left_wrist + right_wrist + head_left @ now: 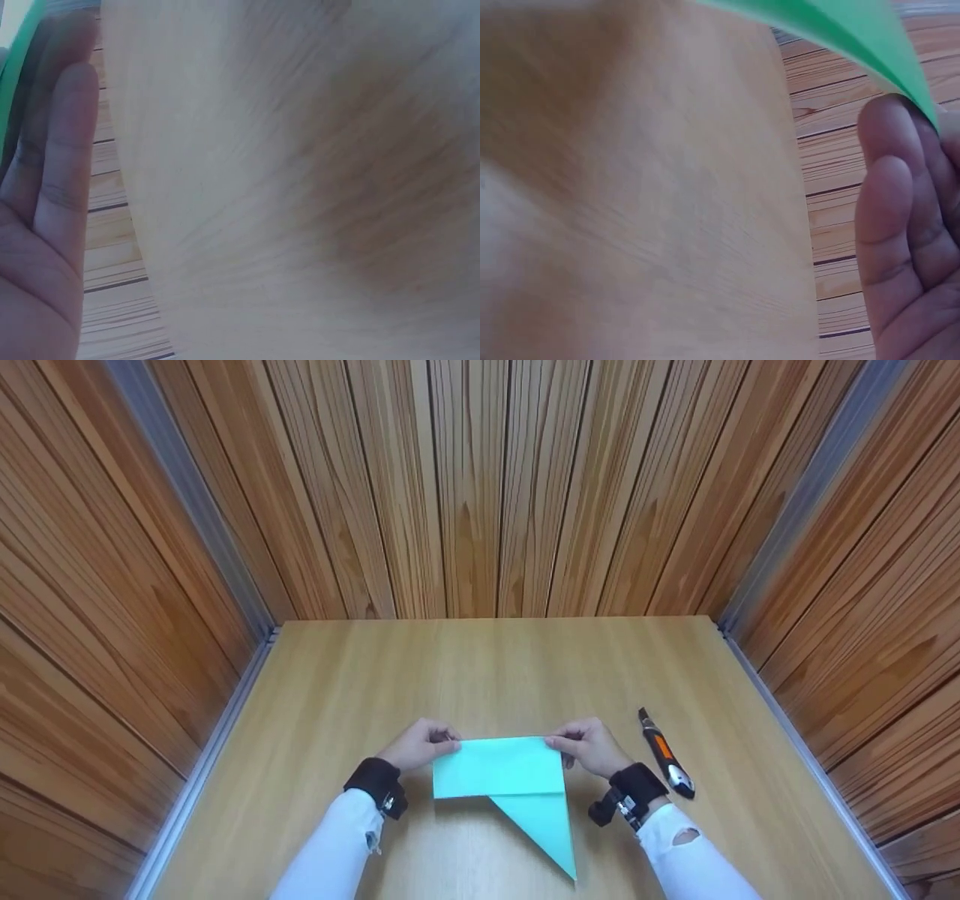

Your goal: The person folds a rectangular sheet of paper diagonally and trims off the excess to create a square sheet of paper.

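A folded sheet of turquoise paper (499, 769) is held up between both hands, over the table. Its upper part is a wide rectangle, and a pointed triangular flap hangs down at the right. The left hand (422, 744) pinches the upper left corner, thumb in front. At the upper right corner the right hand (592, 746) pinches the paper the same way. In the left wrist view only a green strip of the paper (22, 60) shows beside the fingers. The right wrist view has the paper's edge (840, 30) running into the right hand's fingers (889, 202).
A utility knife (666, 754) with a black and orange handle lies on the wooden table (480, 675), right of the right hand. Wood-panelled walls (472, 487) stand behind and at both sides, with metal rails (217, 780) along the table's side edges.
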The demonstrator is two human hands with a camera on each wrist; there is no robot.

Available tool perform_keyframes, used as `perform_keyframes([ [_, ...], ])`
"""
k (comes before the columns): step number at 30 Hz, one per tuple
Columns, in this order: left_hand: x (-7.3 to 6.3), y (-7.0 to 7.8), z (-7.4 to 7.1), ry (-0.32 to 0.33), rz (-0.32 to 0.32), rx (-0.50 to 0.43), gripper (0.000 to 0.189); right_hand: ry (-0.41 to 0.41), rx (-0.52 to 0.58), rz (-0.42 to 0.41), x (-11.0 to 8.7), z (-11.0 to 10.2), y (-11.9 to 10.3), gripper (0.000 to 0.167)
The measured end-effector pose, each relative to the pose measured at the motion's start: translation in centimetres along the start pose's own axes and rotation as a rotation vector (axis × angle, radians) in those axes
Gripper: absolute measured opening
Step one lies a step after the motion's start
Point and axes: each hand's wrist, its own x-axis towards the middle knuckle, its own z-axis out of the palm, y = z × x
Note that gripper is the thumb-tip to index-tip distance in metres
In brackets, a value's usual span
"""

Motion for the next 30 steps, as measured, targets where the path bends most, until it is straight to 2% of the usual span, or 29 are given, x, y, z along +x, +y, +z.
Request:
perform_keyframes([
  [3, -0.1, 0.0, -0.2, 0.041, -0.029, -0.039, 0.018, 0.023, 0.028, 0.015, -0.1, 0.0, 0.1, 0.015],
  [7, -0.2, 0.0, -0.4, 0.082, -0.037, -0.079, 0.02, 0.063, 0.062, 0.04, -0.3, 0.0, 0.3, 0.017],
  [12, -0.2, 0.2, -0.4, 0.132, 0.022, -0.127, 0.017, 0.078, 0.072, 0.047, -0.6, 0.0, 0.4, 0.018],
  [15, -0.2, 0.6, -0.4, 0.143, 0.06, -0.124, 0.014, 0.036, 0.011, 0.061, -0.6, -0.2, 0.3, 0.018],
  [18, -0.2, 1.3, -0.2, 0.122, 0.075, -0.097, 0.014, -0.028, -0.137, 0.09, -0.6, -0.4, -0.3, 0.021],
  [22, -0.1, 2.0, 0.2, 0.074, 0.066, -0.068, 0.015, -0.118, -0.34, 0.12, -0.3, 0.3, -1.9, 0.033],
  [25, 0.0, 2.3, 0.6, 0.045, 0.065, -0.059, 0.016, -0.19, -0.395, 0.113, 0.1, 0.9, -3.1, 0.032],
  [30, 0.1, 2.5, 1.1, 0.046, 0.114, -0.094, 0.02, -0.263, -0.38, 0.029, 0.5, 1.3, -3.6, 0.015],
])
